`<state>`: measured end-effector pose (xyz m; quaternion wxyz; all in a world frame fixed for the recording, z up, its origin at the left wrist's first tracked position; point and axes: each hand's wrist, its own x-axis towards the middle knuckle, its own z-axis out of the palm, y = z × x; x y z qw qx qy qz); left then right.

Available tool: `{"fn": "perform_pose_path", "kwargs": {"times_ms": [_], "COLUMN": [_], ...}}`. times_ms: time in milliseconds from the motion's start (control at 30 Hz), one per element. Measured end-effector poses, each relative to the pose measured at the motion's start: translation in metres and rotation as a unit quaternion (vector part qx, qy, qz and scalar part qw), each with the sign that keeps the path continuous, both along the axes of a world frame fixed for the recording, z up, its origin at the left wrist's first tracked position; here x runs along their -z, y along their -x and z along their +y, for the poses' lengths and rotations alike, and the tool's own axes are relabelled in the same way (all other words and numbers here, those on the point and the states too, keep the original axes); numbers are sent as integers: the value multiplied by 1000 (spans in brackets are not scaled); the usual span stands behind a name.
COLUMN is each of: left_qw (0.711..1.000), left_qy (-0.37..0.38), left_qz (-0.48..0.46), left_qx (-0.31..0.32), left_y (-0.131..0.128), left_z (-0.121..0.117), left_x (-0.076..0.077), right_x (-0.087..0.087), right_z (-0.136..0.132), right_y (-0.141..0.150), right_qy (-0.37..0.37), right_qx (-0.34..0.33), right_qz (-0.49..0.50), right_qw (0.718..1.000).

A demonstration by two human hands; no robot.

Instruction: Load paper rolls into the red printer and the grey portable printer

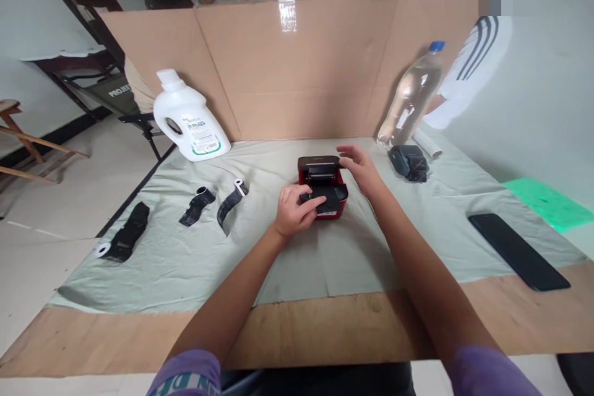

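A small red and black box-shaped device [341,195] with its lid raised stands in the middle of a pale green cloth [185,260]. My left hand [292,209] is curled on the device's front left, its fingers closed on a black part there. My right hand [361,168] hovers at the raised lid, fingers spread and loosely bent, touching the lid's right edge. To the left on the cloth lie three rolls with dark tape unwound from white cores [125,236] [198,204] [232,199].
A white detergent jug [188,117] stands at the back left and a clear plastic bottle [411,99] at the back right, before a cardboard screen [297,68]. A dark device [408,162] and white roll lie by the bottle. A black phone [517,250] lies right. A person in white stands behind.
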<state>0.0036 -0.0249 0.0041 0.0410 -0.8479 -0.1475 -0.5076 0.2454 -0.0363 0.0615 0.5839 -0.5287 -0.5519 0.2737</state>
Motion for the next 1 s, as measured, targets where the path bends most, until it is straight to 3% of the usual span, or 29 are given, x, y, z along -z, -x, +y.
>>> {"fn": "perform_pose_path", "kwargs": {"times_ms": [167,400,500,567,600,700,767,800,867,1000], "left_qw": [999,1000,990,954,921,784,710,688,672,690], "left_qy": [-16,20,115,256,344,582,667,688,703,673], "left_qz": [33,5,-75,-144,-173,-216,-223,-225,-230,-257], "left_qx": [0,8,-37,-59,-54,10,42,49,53,68], "left_y": [-2,0,-4,-8,-11,-15,-17,-18,-20,-24], "left_z": [-1,-4,-1,5,9,21,27,29,29,20], "left_x": [1,0,-1,1,2,3,1,-1,-6,-9], "right_x": [32,47,56,63,65,68,67,66,64,63], "right_z": [-14,-13,-12,-12,-12,-11,-10,-9,-9,-20], "right_y": [1,8,11,13,14,16,19,20,25,36], "right_qy": [60,64,59,60,61,66,67,64,58,33], "right_qx": [26,-23,-39,-44,-41,-30,-30,-28,-19,36], "right_qz": [55,102,125,144,150,152,151,150,144,118], "right_qw": [996,992,990,987,986,986,986,986,988,992]}}
